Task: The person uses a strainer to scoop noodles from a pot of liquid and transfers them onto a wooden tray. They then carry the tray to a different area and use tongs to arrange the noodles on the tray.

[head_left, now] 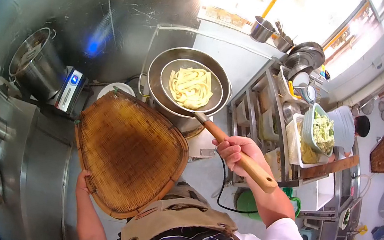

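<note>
My right hand is wrapped round the wooden handle of a long-handled metal strainer. Its round bowl is over the mouth of a deep steel pot. A heap of wide, pale yellow noodles lies inside the bowl. On the other side, my left hand grips the lower left rim of a woven bamboo basket tray, thumb over the edge and the other fingers hidden beneath. The tray is tilted in front of me with its brown inner face up, bare of food, and its far edge close to the pot.
A tall steel stockpot stands at the left near a cooker unit with a lit blue display. To the right, a metal rack bears a pale tub of chopped greens. A person is beyond it. A black hose hangs below.
</note>
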`<control>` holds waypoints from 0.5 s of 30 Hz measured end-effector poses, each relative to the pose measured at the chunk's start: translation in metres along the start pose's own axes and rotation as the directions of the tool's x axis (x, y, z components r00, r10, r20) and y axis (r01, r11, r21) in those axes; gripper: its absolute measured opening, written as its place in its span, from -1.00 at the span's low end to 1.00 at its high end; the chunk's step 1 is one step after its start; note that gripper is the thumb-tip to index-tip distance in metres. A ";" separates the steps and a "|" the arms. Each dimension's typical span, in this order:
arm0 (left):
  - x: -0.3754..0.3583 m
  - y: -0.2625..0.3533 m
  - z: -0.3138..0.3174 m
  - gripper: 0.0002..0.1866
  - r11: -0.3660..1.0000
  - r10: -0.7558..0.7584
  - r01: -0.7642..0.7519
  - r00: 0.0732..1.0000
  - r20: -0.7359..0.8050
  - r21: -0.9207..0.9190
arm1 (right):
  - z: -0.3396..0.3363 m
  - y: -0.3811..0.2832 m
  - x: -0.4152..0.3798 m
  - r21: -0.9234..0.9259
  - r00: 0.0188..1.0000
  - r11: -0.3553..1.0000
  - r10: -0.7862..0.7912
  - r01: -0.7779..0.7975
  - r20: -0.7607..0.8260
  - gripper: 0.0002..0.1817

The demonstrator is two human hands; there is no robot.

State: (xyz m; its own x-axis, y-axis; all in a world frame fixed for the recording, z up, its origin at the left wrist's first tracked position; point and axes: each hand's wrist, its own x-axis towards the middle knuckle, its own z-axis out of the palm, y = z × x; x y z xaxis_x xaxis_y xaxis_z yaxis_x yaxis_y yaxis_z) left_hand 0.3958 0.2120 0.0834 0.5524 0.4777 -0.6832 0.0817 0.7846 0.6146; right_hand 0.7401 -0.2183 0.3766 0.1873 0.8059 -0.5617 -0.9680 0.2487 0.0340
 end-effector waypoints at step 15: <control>-0.004 0.000 0.002 -0.57 1.000 0.018 -0.018 1.000 -0.019 -0.006 | -0.007 0.027 -0.016 0.050 0.997 0.999 0.011 -0.015 0.073 -0.74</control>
State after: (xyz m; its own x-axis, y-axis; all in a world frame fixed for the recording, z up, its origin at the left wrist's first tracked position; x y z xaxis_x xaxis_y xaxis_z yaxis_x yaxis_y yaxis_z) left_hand 0.3953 0.2090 0.0872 0.5376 0.4992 -0.6796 0.0671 0.7780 0.6246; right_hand 0.7094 -0.2283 0.3804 0.1881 0.8456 -0.4996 -0.9611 0.2632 0.0836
